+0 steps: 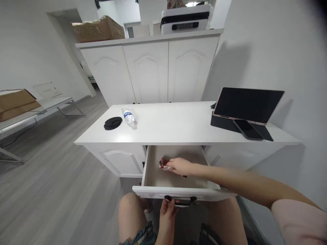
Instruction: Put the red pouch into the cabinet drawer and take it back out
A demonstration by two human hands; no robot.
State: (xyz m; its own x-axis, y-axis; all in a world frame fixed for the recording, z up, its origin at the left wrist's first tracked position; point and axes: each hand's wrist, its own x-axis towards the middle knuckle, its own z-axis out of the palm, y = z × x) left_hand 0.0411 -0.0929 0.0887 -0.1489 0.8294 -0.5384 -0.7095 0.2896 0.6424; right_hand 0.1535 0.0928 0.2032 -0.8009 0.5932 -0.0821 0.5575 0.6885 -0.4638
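A white drawer point(150, 192) is pulled out from under the desk top. My left hand point(167, 212) comes up from below, its fingers closed on the left end of the black drawer handle point(182, 200). My right hand point(181, 166) reaches in from the right, over the inside of the drawer. Its fingers are closed on a small dark red and white object point(163, 163), whose kind I cannot make out. Part of that object is hidden by the hand, and a dark reddish bit shows below the palm.
On the white desk point(173, 122) lie a clear plastic bottle point(128, 116) and a round black pad point(112, 123) at the left. A tablet point(247, 105) on a dark stand and a phone point(247, 129) are at the right. Behind stands a white cabinet point(150, 71) bearing a cardboard box point(99, 30).
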